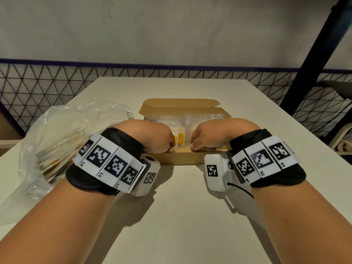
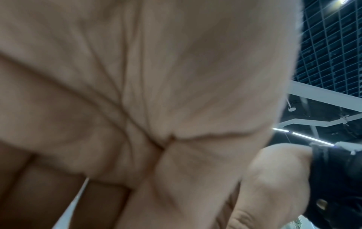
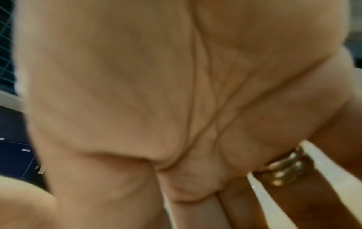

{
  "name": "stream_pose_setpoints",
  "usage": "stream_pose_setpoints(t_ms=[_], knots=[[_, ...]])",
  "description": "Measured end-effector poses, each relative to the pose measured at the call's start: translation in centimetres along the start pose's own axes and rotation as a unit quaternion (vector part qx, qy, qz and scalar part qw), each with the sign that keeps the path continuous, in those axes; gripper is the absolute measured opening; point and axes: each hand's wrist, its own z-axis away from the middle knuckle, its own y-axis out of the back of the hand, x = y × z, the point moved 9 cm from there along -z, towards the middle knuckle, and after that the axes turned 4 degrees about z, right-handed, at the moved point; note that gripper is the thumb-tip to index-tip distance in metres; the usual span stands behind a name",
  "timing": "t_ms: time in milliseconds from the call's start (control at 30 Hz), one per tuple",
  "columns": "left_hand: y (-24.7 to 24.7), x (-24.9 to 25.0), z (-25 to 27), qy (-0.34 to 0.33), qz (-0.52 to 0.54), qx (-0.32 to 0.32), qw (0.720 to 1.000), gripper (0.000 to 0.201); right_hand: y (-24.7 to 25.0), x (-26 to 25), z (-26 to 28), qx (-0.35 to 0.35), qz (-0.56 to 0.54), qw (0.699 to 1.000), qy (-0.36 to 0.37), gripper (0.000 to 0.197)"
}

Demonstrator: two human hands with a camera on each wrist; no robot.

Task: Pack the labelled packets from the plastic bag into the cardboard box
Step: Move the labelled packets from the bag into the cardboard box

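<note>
Brown corrugated cardboard forms the shallow rectangular box [image 1: 179, 159], which sits open in the middle of the pale matte table [image 1: 190, 216], its lid flap folded back on the far side. Inside it lie clear, glossy packets [image 1: 180, 133] carrying white and yellow labels, set side by side in the tray. Both hands dip into the box from its near edge. The left hand [image 1: 152, 137] is bent down at the wrist with its fingers curled over the packets on the left part of the tray; the right hand [image 1: 209, 137] mirrors it on the right part, its fingertips down at the near wall. Whether either hand is actually gripping a packet or only pressing on it cannot be told, since the fingers are hidden behind the knuckles, and both wrist views are filled with blurred palm creases. A gold ring [image 3: 284, 168] with rounded ridges shows on a finger in the right wrist view. Left of the box, touching the left forearm, slumps the crinkled transparent plastic bag [image 1: 62, 134], with a fanned stack of more flat packets inside.
</note>
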Motion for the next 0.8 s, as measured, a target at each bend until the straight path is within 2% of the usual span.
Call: stream_pose_setpoints(t_ms=[200,400,700,800], knots=[[0.1,-0.5,0.0,0.022,0.01,0.007,1.0,0.042,0.1,0.4,0.1,-0.005,-0.025,1.0,-0.009,0.035],[0.4,-0.7,0.3,0.034,0.022,0.015,0.999,0.046,-0.1,1.7,0.6,-0.039,0.048,0.997,-0.036,0.037],[0.1,-0.6,0.2,0.035,0.014,0.005,0.999,0.046,0.2,1.3,0.7,-0.022,0.017,0.999,-0.027,0.034],[0.1,-0.6,0.3,0.039,0.031,0.006,0.999,0.05,0.3,1.1,1.0,-0.023,0.037,0.999,-0.021,0.037]])
